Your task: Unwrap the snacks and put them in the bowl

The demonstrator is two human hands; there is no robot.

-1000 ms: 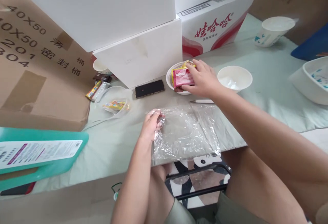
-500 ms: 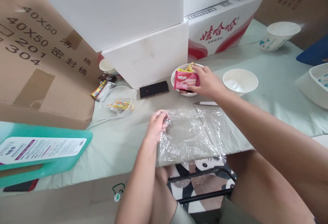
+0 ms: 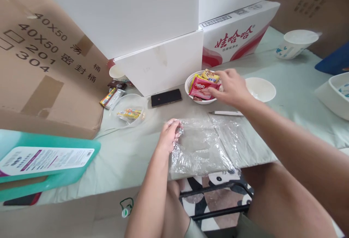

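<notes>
My right hand [image 3: 229, 87] pinches a pink wafer packet [image 3: 203, 86] over a white bowl [image 3: 191, 92] that also holds a yellow snack pack [image 3: 209, 75]. My left hand [image 3: 170, 134] is closed on the left edge of a crinkled clear plastic sheet [image 3: 199, 147] lying flat near the table's front edge. A white pen [image 3: 225, 113] lies between the sheet and the bowl. An empty white bowl [image 3: 261, 89] stands just right of my right hand.
A black phone [image 3: 166, 97] lies left of the snack bowl. A clear bag with yellow snacks [image 3: 129, 112] and loose bars [image 3: 111, 96] sit further left. Cardboard box [image 3: 46, 67], white boxes [image 3: 160, 60], a red-printed carton [image 3: 237, 36], a teal board [image 3: 43, 160] and more bowls [image 3: 296, 43] surround the area.
My right hand has tilted and shifted the pink wafer packet slightly at the bowl, uncovering the yellow pack behind it. My left hand stays on the plastic sheet.
</notes>
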